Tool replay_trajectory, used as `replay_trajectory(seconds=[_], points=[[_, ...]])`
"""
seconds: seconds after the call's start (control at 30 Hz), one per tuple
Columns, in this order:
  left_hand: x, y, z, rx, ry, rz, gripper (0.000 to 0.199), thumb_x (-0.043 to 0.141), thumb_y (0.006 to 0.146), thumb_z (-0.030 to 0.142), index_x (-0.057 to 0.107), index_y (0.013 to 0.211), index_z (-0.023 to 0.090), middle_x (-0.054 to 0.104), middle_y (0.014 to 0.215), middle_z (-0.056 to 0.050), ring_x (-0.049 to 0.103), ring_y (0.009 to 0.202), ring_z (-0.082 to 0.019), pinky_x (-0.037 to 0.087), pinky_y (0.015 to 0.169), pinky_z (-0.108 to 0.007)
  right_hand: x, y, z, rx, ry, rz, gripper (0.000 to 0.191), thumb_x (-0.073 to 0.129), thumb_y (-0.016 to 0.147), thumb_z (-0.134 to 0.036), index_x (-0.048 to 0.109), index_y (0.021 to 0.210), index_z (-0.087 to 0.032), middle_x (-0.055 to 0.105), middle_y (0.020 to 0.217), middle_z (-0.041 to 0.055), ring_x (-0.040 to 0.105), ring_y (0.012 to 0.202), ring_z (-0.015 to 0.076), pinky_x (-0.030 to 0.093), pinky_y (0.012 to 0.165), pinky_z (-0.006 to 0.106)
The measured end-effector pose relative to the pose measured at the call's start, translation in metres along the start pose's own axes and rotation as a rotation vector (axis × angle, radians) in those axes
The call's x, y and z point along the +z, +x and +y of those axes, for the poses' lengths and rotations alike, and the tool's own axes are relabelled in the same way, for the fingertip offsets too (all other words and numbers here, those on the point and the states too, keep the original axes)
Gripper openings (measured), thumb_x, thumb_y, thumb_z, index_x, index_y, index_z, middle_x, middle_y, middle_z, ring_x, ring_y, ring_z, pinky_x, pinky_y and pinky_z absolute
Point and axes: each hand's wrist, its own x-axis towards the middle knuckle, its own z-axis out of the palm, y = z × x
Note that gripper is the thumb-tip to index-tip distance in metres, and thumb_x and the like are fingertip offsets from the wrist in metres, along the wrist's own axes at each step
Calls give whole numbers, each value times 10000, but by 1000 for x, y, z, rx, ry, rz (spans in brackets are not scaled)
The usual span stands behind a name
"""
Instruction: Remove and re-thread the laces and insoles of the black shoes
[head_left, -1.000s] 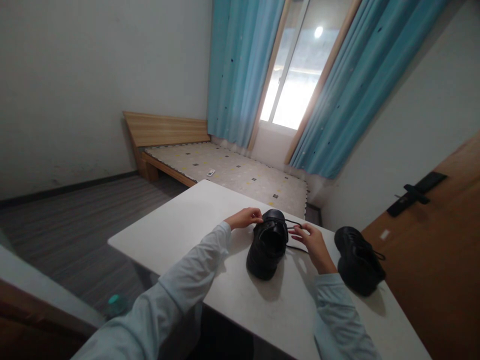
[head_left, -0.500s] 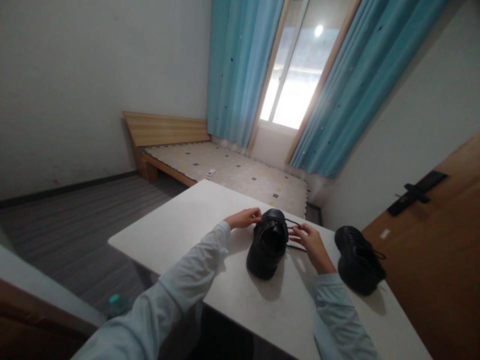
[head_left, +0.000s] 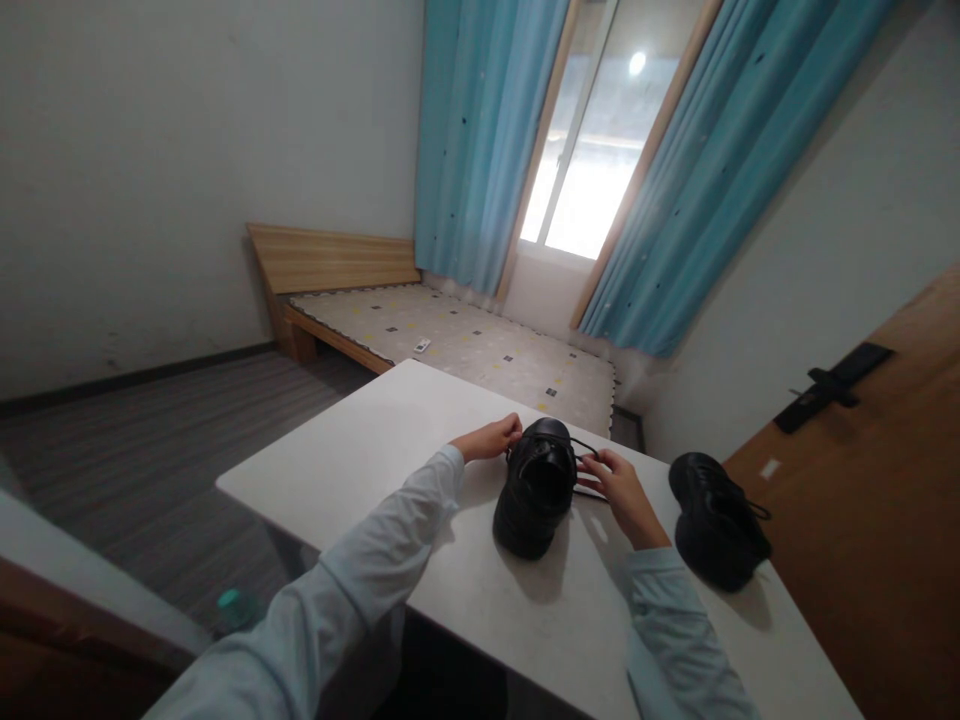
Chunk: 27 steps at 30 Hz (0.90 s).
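Observation:
A black lace-up shoe (head_left: 531, 505) stands on the white table with its heel toward me and its toe pointing away. At its left side, my left hand (head_left: 491, 438) is closed in a pinch by the lacing; a bit of lace shows below the fingers. On the other side my right hand (head_left: 616, 490) pinches a black shoelace (head_left: 583, 443), which runs in a loop from the shoe to the fingertips. More lace lies beneath that hand on the tabletop. A second black shoe (head_left: 716, 525), with a lace loop sticking out, stands to the right.
The white table (head_left: 337, 450) reaches to a bed (head_left: 465, 335) with a small white object (head_left: 422, 346) on it. A wooden door (head_left: 862, 520) with a black handle is at the right. A green-capped bottle (head_left: 231, 605) stands low at left.
Almost nothing differs. My left hand has shifted very slightly up and away from the shoe's side; my right hand and both shoes stay in place.

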Motion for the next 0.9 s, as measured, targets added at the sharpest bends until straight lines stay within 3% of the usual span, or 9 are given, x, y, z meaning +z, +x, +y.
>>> replay_trajectory(seconds=[0.2, 0.33, 0.53, 0.77, 0.9], points=[[-1, -3, 7, -17, 3, 45, 98, 371, 885, 226, 369, 796, 183, 430, 628, 60, 434, 570, -86, 382, 579, -219, 2, -1, 0, 30, 30, -6, 296, 758, 584, -382, 577, 668, -163, 593, 756, 15, 637, 762, 182, 560, 609, 292], [-6, -5, 15, 101, 51, 101, 119, 439, 862, 257, 428, 793, 161, 426, 654, 52, 401, 604, -80, 361, 602, -211, 2, -1, 0, 34, 24, -9, 300, 752, 590, -387, 572, 677, -164, 598, 756, 14, 637, 753, 180, 557, 600, 294], [-7, -9, 28, 166, -73, -107, 340, 557, 786, 457, 534, 809, 118, 489, 682, 27, 421, 623, -82, 337, 586, -208, -3, 0, -2, -21, 9, 29, 302, 734, 621, -404, 577, 702, -160, 619, 761, 23, 656, 767, 194, 556, 621, 302], [-10, -14, 39, 180, -72, -90, 432, 606, 730, 526, 623, 781, 98, 559, 691, 1, 467, 656, -96, 355, 627, -221, -9, 6, -1, -109, 200, 133, 313, 769, 601, -394, 598, 729, -164, 649, 783, 21, 662, 788, 174, 559, 722, 310], [-12, -17, 43, 178, -46, -69, 458, 509, 805, 534, 657, 769, 102, 524, 623, 12, 418, 584, -84, 314, 554, -211, -5, 3, -5, -123, 380, 65, 312, 764, 616, -383, 568, 758, -187, 669, 832, 14, 678, 849, 189, 524, 839, 348]])
